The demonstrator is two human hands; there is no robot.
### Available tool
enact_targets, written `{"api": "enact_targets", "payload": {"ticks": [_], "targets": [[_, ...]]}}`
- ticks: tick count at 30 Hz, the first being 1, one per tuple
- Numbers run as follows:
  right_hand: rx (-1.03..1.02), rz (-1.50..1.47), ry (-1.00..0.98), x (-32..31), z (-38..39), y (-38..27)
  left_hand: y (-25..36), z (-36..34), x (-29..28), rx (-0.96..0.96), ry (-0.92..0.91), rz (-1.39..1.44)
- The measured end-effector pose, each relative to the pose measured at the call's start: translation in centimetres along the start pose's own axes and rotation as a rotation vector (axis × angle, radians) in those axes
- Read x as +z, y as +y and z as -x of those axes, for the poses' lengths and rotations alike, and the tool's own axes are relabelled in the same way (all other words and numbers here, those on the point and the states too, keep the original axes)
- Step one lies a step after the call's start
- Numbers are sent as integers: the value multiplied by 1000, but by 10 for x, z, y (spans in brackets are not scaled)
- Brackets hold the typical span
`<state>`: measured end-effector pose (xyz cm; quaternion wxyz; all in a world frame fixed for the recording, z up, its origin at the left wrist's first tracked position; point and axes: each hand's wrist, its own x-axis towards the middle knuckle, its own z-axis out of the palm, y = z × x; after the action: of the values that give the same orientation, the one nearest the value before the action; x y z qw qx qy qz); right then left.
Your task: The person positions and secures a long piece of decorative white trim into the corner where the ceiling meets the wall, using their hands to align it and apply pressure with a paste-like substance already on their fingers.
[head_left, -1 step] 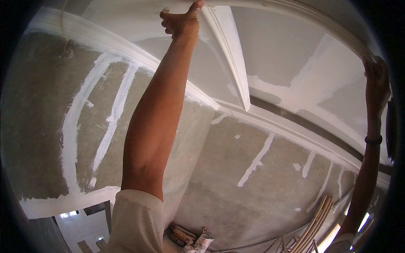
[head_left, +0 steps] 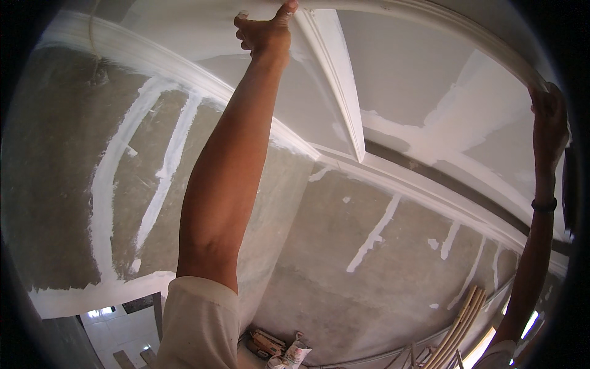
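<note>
Two raised arms hold a long white plaster cornice strip [head_left: 430,24] against the ceiling [head_left: 405,80]. From the head camera, the left hand [head_left: 265,32] presses up with fingers together; the right hand [head_left: 549,123] grips its far end. Uneven support could let the brittle strip sag, crack, or slip off.

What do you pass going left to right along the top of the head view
Wall cornice → left hand → white moulding strip → plaster patch on the ceiling → right hand.
</note>
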<state>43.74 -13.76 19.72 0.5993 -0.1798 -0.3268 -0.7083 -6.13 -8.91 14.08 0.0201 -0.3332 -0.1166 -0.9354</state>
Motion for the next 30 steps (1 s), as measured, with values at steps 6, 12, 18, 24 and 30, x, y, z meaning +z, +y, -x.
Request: {"api": "enact_targets", "payload": {"ticks": [6, 12, 18, 24, 30], "targets": [[29, 25, -105, 0, -1, 3, -3, 8, -8, 253, 67, -345], [-7, 1, -6, 2, 2, -3, -10, 2, -4, 407, 37, -399], [-17, -6, -53, -4, 1, -9, -6, -3, 10, 439, 92, -529], [-66, -21, 17, -2, 2, -11, -3, 5, 16, 498, 163, -783], [-58, -8, 0, 1, 3, -8, -3, 15, 21, 578, 187, -824]]}}
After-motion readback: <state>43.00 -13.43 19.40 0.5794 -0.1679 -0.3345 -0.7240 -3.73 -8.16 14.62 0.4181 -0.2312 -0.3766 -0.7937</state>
